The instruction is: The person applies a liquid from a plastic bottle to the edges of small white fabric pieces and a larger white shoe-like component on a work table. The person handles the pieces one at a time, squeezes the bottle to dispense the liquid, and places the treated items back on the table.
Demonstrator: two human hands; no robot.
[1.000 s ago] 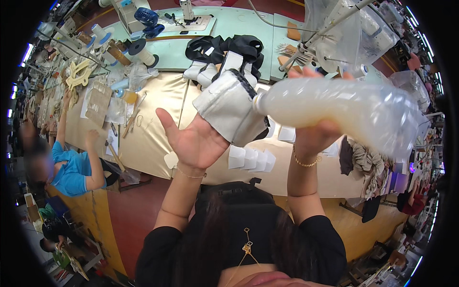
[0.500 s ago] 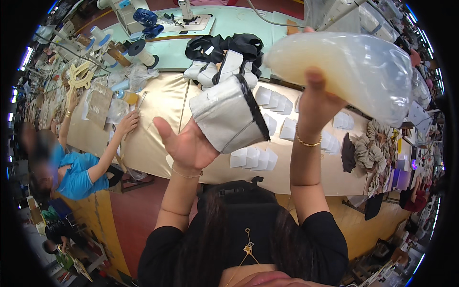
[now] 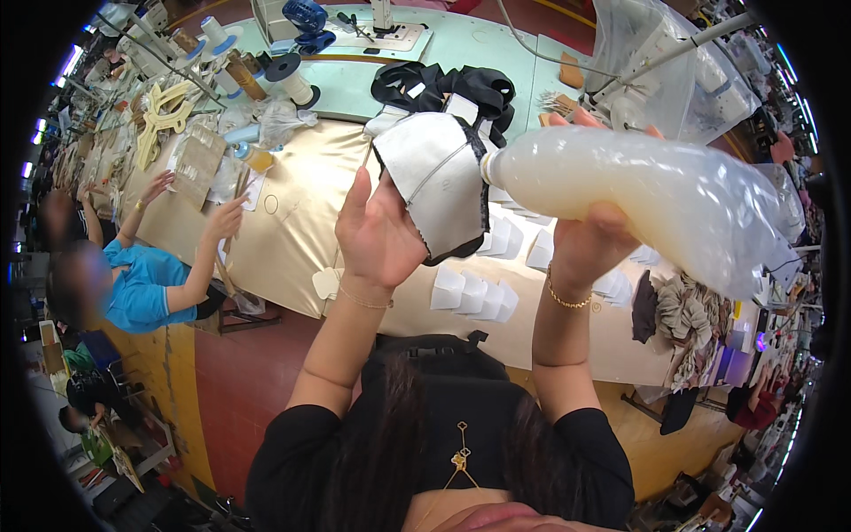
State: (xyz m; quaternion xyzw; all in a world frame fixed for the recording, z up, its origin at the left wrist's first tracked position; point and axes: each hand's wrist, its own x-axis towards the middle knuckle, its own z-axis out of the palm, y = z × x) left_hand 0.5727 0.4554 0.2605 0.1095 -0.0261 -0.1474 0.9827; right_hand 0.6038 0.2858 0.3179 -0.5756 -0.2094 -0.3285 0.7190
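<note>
My left hand [image 3: 379, 238] holds up a white stitched piece [image 3: 434, 177] with a seam across it and a dark edge. The thumb shows; the fingers are hidden behind the piece. My right hand [image 3: 596, 246] grips a translucent squeeze bottle [image 3: 656, 182] of cloudy, yellowish liquid, tipped sideways with its narrow mouth at the piece's dark right edge. Whether the mouth touches that edge is hard to tell. Under my hands, white flat panels [image 3: 474, 294] lie in overlapping rows on the cloth-covered table [image 3: 301, 204]. Behind the piece sits a pile of black straps and white parts [image 3: 448, 87].
A sewing machine [image 3: 383, 27] and thread spools [image 3: 288, 75] stand at the back. At the left, a co-worker in a blue top [image 3: 146, 288] reaches over the table. Gathered beige cloth [image 3: 687, 306] and a dark cloth piece [image 3: 644, 310] lie at the right.
The bottle has come down and its mouth has swung to the white piece's edge. My left hand has shifted right and turned the piece. The co-worker's hand has lifted off the table.
</note>
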